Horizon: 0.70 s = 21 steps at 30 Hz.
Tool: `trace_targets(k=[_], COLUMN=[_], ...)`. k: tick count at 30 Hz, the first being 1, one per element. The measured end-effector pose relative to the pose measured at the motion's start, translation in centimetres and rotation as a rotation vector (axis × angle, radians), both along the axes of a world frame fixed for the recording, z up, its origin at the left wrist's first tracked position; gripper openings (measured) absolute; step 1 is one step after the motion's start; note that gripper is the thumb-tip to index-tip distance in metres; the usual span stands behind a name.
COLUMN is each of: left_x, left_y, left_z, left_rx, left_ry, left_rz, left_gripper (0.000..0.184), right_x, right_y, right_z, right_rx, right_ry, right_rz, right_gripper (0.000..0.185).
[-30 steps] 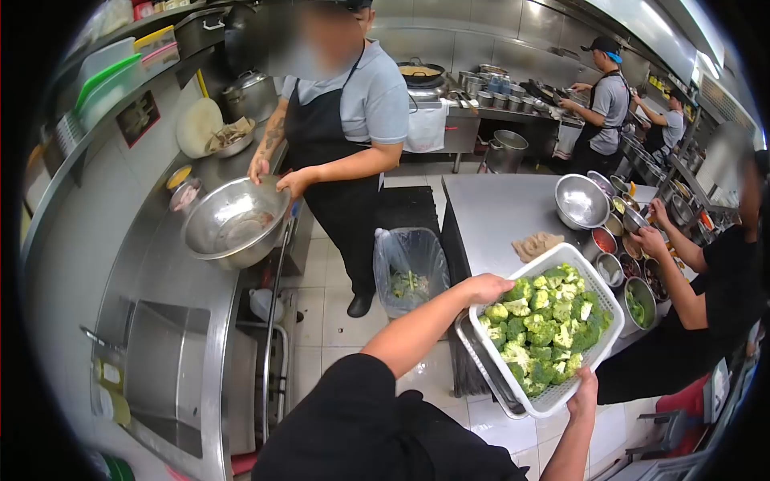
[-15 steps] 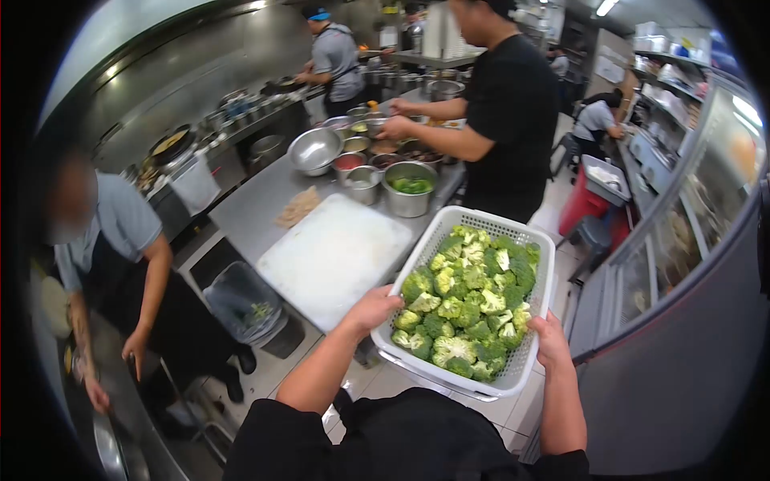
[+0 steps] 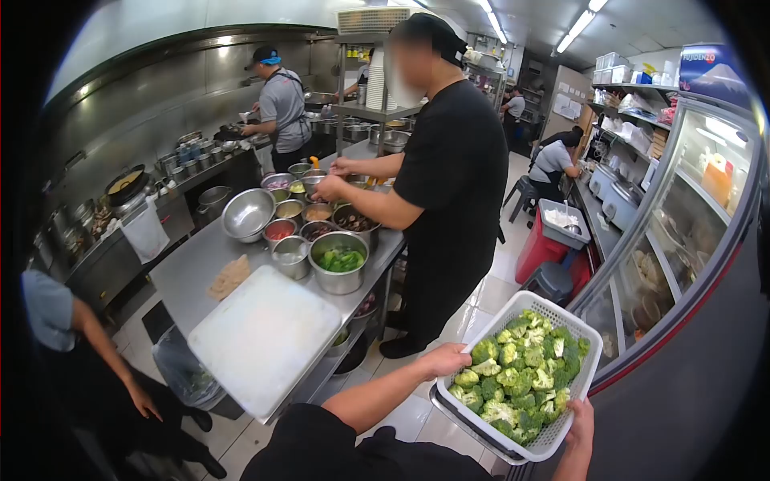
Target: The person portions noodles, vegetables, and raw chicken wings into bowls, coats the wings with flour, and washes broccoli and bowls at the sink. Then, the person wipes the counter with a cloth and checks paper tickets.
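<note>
A white perforated plastic basket (image 3: 595,341) full of cut broccoli florets (image 3: 521,373) is held out in front of me, to the right of the steel table. My left hand (image 3: 446,361) is closed on the basket's left rim. On the right rim, near its lower corner, my right hand (image 3: 581,423) grips as well, its fingers partly hidden behind the basket wall. Under the basket's lower left side shows the edge of a metal tray (image 3: 469,430).
The steel table (image 3: 188,268) bears a white cutting board (image 3: 265,333) and several steel pots and bowls. A co-worker in black (image 3: 453,184) stands at its far side. A glass-door refrigerator (image 3: 682,232) rises close on my right. A bin (image 3: 180,365) stands left of the table.
My view has swung right and up. The basket, still in both hands, now lies lower and farther right in view, away from the table and nearer the refrigerator.
</note>
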<state>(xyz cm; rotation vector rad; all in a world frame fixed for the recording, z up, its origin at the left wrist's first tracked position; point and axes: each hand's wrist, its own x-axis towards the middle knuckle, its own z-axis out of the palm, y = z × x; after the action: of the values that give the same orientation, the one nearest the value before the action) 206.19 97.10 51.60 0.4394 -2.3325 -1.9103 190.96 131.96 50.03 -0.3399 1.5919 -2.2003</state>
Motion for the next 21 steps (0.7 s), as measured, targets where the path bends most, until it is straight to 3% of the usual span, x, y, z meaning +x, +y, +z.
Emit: trace_targets(k=[7, 11, 16, 17, 21], left_x=[-13.9, -22.5, -32.6, -34.0, -39.2], left_y=[-3.7, -4.6, -6.2, -6.4, -9.5], left_z=[2.5, 1.2, -2.3, -2.7, -3.9], left_rx=[-0.074, -0.072, -0.092, -0.092, -0.118], left_ry=[-0.089, -0.081, -0.086, -0.095, -0.116], left_rz=[-0.171, -0.262, -0.236, -0.204, -0.06], left_gripper=[0.04, 0.038, 0.041, 0.041, 0.041], right_x=[-9.0, -13.5, -25.0, -28.4, -38.1], right_y=[-1.1, -1.5, -2.8, -2.7, -8.7], right_z=[-1.3, -0.9, -4.6, -7.1, -6.3], right_rx=[0.001, 0.005, 0.046, 0.028, 0.004], right_ry=[-0.083, -0.17, -0.251, -0.181, -0.128], right_rz=[-0.14, -0.198, -0.169, -0.105, -0.065], right_gripper=[0.054, 0.044, 0.042, 0.053, 0.054])
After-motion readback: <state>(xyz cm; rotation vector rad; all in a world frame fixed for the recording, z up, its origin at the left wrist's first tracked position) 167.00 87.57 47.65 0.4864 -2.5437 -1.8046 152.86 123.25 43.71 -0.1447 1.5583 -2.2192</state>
